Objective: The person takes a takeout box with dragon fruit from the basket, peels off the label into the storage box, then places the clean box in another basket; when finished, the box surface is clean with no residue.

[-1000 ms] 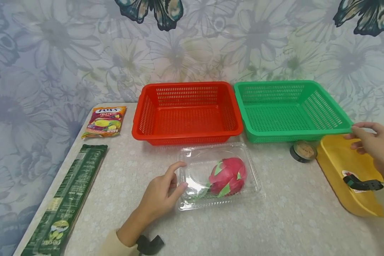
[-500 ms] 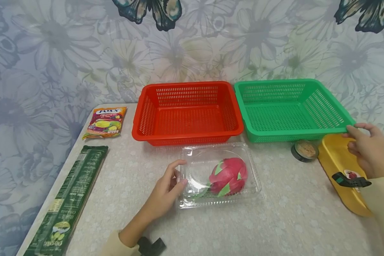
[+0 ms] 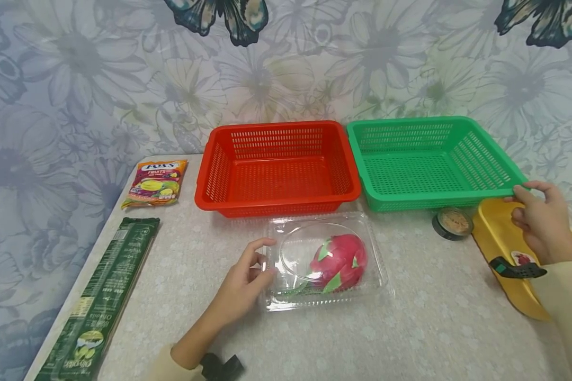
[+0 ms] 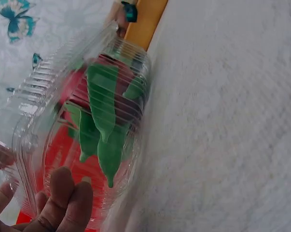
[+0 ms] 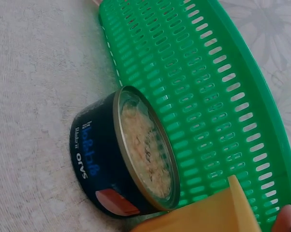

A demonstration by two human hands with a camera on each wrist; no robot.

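In the head view my left hand [image 3: 240,283] grips the left edge of a clear plastic clamshell container [image 3: 286,233] between thumb and fingers. Inside the container lies a pink dragon fruit [image 3: 340,262] with green tips. The left wrist view shows bent fingers [image 4: 56,203] at the container's [image 4: 20,101] edge. At the right, my right hand [image 3: 543,219] pinches the front right corner of the green basket [image 3: 429,198]. The right wrist view shows only a fingertip [image 5: 284,220] at the basket's [image 5: 222,106] rim.
A red basket [image 3: 278,203] stands against the green one. A round can [image 3: 453,223] sits before the green basket, beside a yellow box [image 3: 495,233] under my right arm. A Fox's candy bag [image 3: 154,183] and a long green packet [image 3: 100,296] lie on the left.
My right wrist has swung a little to the left while the fingers stay at the basket's corner. The left hand and the container keep nearly the same place.
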